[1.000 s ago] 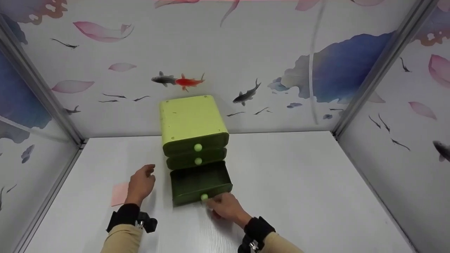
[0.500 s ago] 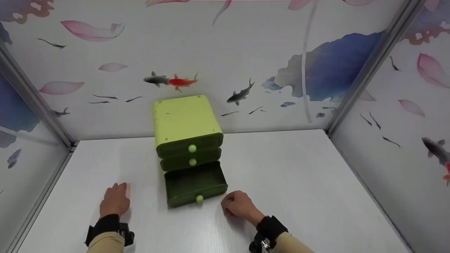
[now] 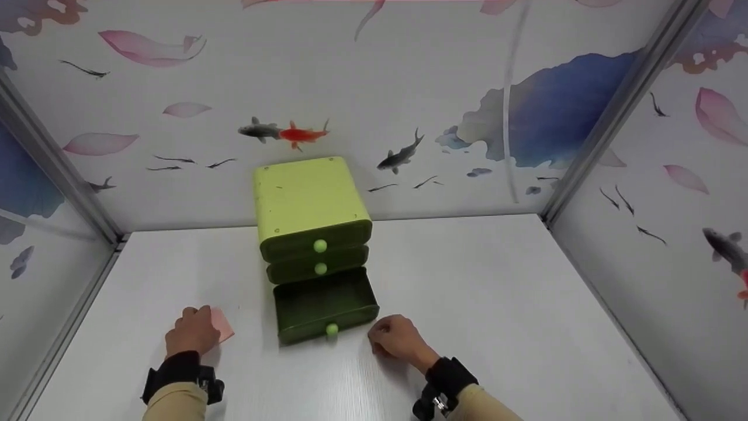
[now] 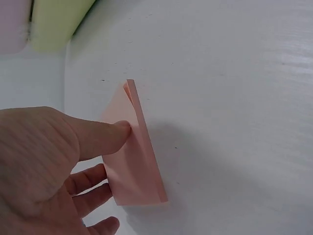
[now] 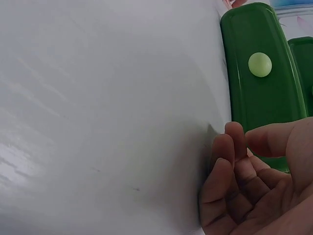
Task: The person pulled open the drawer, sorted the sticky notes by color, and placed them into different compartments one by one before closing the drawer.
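My left hand point(image 3: 193, 331) pinches a pink sticky note pad point(image 3: 222, 326) at the left of the table. In the left wrist view the thumb lies across the face of the pad point(image 4: 132, 171), which stands tilted on its edge side, fingers behind it. My right hand point(image 3: 400, 339) rests on the table with loosely curled fingers and holds nothing. It is just right of the pulled-out bottom drawer point(image 3: 310, 333) of a green drawer cabinet point(image 3: 312, 199). The drawer's round pale green knob point(image 5: 259, 64) shows in the right wrist view; inside, the drawer looks bare.
The cabinet's middle drawer point(image 3: 292, 271) sticks out slightly under the top drawer point(image 3: 292, 247). A white table point(image 3: 467, 304) lies under everything. Patterned panels point(image 3: 444, 76) with metal corner posts point(image 3: 619, 117) enclose the back and sides.
My right hand has left the drawer knob and moved right. My left hand has moved left and down onto the pink sticky note pad, which is now gripped and turned.
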`<state>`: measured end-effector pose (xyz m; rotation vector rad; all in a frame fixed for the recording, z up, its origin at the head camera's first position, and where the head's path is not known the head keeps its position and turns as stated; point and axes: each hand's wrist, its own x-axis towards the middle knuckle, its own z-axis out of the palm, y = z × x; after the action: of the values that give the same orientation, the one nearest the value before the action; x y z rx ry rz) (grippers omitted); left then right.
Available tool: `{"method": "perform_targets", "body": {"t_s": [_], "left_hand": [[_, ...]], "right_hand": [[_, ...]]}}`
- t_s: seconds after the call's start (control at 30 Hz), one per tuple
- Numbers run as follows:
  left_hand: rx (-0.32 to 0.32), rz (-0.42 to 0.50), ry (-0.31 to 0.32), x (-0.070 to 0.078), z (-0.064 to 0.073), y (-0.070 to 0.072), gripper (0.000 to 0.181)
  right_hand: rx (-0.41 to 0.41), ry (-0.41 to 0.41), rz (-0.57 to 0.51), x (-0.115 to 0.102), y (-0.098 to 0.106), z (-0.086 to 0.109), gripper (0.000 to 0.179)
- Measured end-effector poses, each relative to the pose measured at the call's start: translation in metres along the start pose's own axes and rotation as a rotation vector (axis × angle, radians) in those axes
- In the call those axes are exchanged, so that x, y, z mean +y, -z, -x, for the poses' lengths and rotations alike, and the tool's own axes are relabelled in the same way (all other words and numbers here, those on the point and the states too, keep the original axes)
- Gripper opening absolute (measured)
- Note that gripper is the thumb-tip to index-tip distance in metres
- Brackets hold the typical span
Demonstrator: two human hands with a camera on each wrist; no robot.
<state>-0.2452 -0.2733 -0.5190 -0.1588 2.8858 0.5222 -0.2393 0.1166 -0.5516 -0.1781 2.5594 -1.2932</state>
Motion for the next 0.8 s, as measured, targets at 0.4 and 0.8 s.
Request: {"method": "perform_targets", "body": {"t_s": [0.4, 0.8], "left_hand": [[0.073, 0.035, -0.026, 0.009, 0.004, 0.001, 0.042], [0.113, 0.046, -0.105, 0.052, 0.007, 0.023, 0.025]], "right_hand": [[-0.025, 0.002, -0.054, 0.001, 0.002, 0.001, 0.020], [-0.028, -0.011, -0.040, 0.004, 0.003, 0.000, 0.019]]}}
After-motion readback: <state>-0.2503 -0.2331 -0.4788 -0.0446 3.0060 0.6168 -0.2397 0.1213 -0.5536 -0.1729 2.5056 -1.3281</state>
